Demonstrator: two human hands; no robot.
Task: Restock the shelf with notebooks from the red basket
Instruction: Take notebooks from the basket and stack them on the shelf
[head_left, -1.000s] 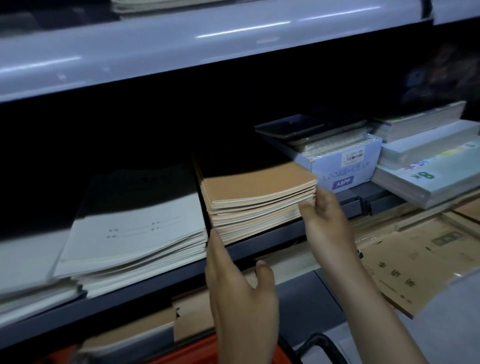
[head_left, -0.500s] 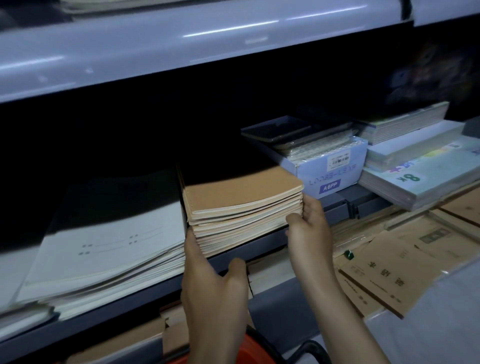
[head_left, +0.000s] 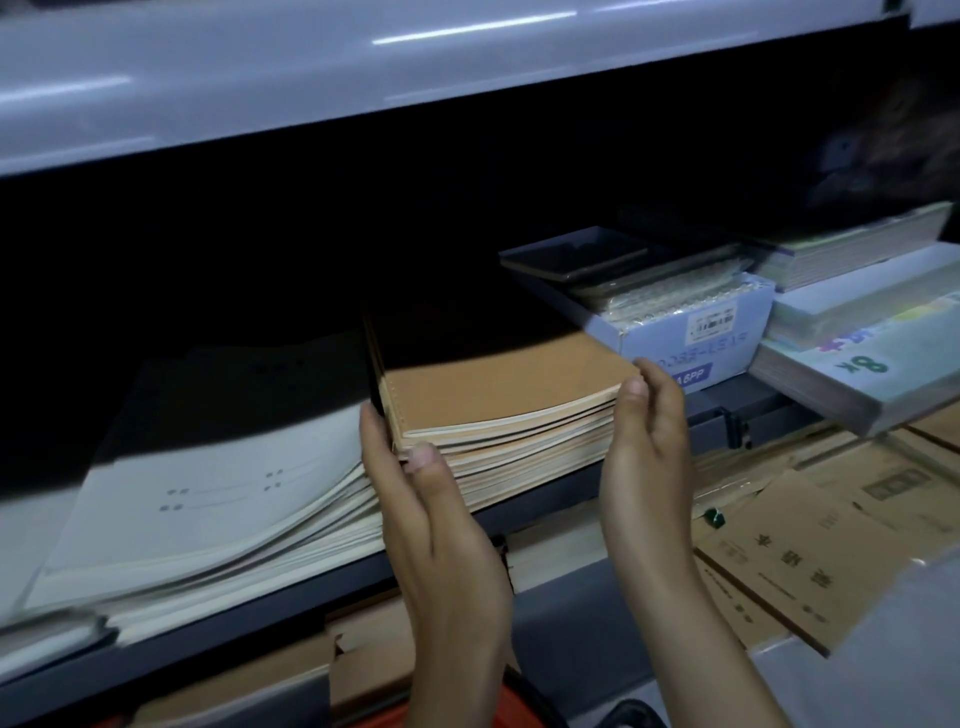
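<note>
Head view: the kraft notebook stack (head_left: 498, 400) lies on the shelf (head_left: 561, 499) at mid-frame, between the white exercise books (head_left: 208, 499) on the left and the blue-and-white box (head_left: 691, 338) on the right.
Left hand (head_left: 431, 519): a second ago it hung below the shelf lip with only its fingertips near the stack. Now it is up at the front-left corner, fingers straight along the spine side and thumb pressed on the front edge. It is flat, not clasping.
Right hand (head_left: 649, 467): it has slid from the front edge round to the right side. The palm lies against the page edges with the thumb tip on the corner. It presses and lifts nothing.
Stack: the lower books stick out less unevenly than before, though the front edges are not yet flush.
Red basket (head_left: 509, 717): only a red sliver shows at the bottom edge, so I cannot tell what is left inside.
Meaning: I judge this batch is shelved and I am squaring it. A last push back should finish it, then I return to the basket.
</note>
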